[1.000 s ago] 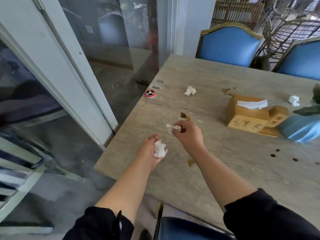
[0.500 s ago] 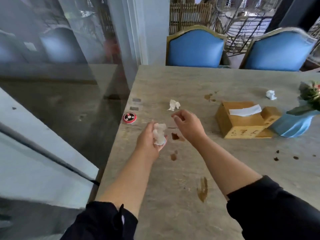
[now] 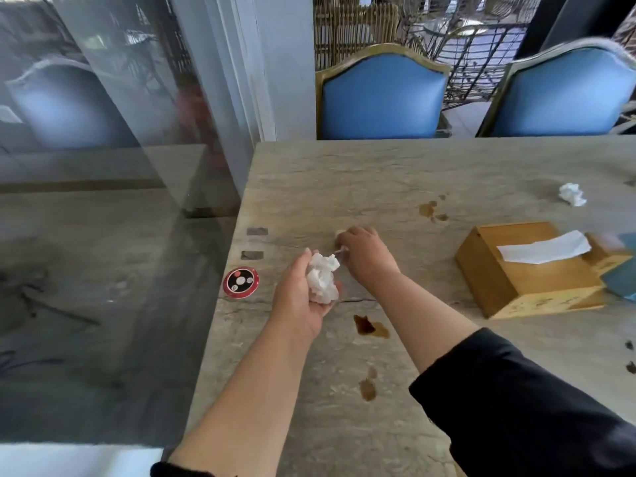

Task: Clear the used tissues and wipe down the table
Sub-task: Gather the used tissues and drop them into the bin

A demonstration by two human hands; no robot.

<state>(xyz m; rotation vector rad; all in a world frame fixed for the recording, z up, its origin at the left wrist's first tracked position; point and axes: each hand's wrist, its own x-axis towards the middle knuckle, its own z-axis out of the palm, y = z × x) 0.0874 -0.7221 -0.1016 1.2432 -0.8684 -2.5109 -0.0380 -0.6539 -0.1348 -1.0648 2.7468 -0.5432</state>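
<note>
My left hand (image 3: 299, 297) holds a wad of crumpled white tissues (image 3: 321, 278) palm-up above the stone table (image 3: 344, 173). Just beyond it my right hand (image 3: 366, 253) is down on the tabletop, fingers curled over another crumpled tissue (image 3: 341, 250); only small white bits show at the fingertips. A third crumpled tissue (image 3: 572, 194) lies far right on the table. Brown spill stains sit near my arms (image 3: 370, 328), closer to me (image 3: 367, 389) and further back (image 3: 430, 210).
A wooden tissue box (image 3: 530, 280) with a sheet sticking out stands to the right, a blue vase (image 3: 621, 280) beside it. A red call button (image 3: 241, 282) lies by the left table edge. Two blue chairs (image 3: 382, 94) stand at the far side; a glass wall runs along the left.
My right hand passed its pinched tissue to the left hand's wad, then reached forward and came down on the tissue lying further up the table. The view swung towards the table.
</note>
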